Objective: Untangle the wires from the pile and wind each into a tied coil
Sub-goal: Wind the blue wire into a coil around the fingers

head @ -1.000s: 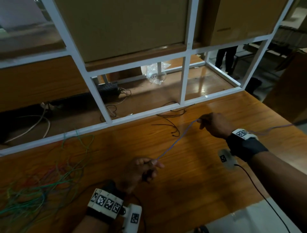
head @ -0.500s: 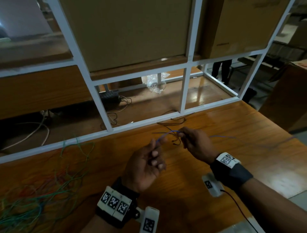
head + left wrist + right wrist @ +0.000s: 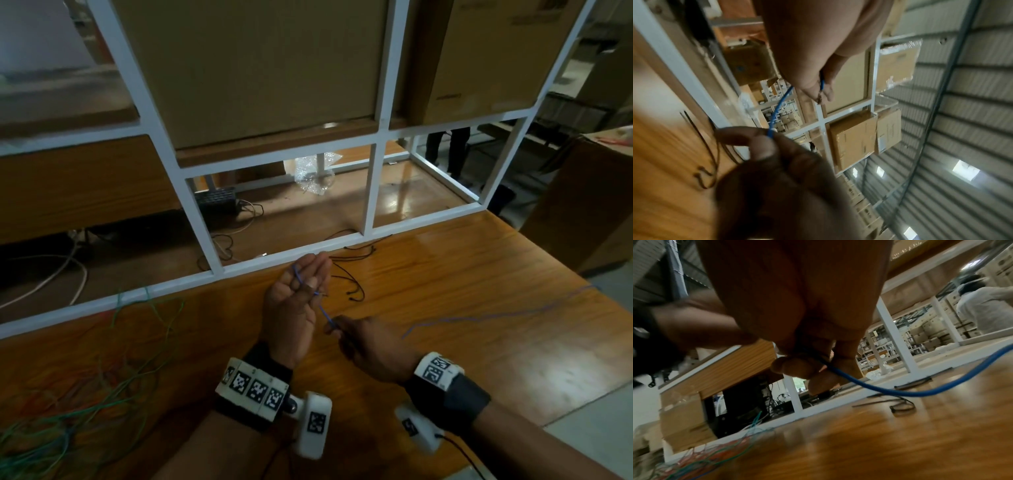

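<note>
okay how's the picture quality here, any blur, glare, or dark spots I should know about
Head view: dim, wide-angle bending of the white frame, glare patches on the table. Left wrist view: table edge smeared by motion, the right hand dark in the foreground, the blue wire sharp. Right wrist view: the right hand shadowed, table blurred, background bright.

Warehouse: stacked cardboard boxes (image 3: 853,139), corrugated metal roof (image 3: 962,146).

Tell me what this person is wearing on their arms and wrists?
Both forearms are bare. Each wrist carries a black band topped with white blocks printed with black-and-white square code markers. A small white camera pod hangs below each wrist; a thin black cable trails from the right one.
</note>
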Action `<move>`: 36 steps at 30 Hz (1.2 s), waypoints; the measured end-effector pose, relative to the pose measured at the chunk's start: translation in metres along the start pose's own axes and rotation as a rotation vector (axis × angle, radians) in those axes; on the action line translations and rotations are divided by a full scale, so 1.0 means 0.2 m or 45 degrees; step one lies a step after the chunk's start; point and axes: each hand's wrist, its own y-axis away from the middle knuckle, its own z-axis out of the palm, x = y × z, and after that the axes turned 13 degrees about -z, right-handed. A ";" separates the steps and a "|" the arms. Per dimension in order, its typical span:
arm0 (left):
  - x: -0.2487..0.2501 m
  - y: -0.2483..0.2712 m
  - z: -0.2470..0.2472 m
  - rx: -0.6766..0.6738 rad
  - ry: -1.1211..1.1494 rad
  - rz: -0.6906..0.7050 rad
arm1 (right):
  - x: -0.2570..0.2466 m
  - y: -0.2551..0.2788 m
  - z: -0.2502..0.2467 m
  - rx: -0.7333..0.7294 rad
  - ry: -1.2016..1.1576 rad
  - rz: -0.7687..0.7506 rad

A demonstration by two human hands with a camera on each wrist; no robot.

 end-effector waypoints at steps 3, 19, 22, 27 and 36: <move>-0.08 -0.02 -0.05 0.180 -0.565 0.257 | -0.04 0.00 -0.04 -0.131 0.109 -0.033; -0.05 0.07 -0.01 -0.427 -1.030 -0.395 | 0.03 0.01 -0.62 -0.011 0.344 -0.273; 0.01 0.08 0.04 -0.473 -0.382 -0.685 | 0.10 -0.03 -0.63 0.152 0.268 -0.293; 0.07 0.08 0.10 -0.259 0.152 -0.557 | 0.16 0.00 -0.42 0.327 0.090 -0.164; 0.00 -0.01 0.14 0.041 -0.265 -0.072 | -0.01 0.04 0.00 0.239 -0.132 -0.132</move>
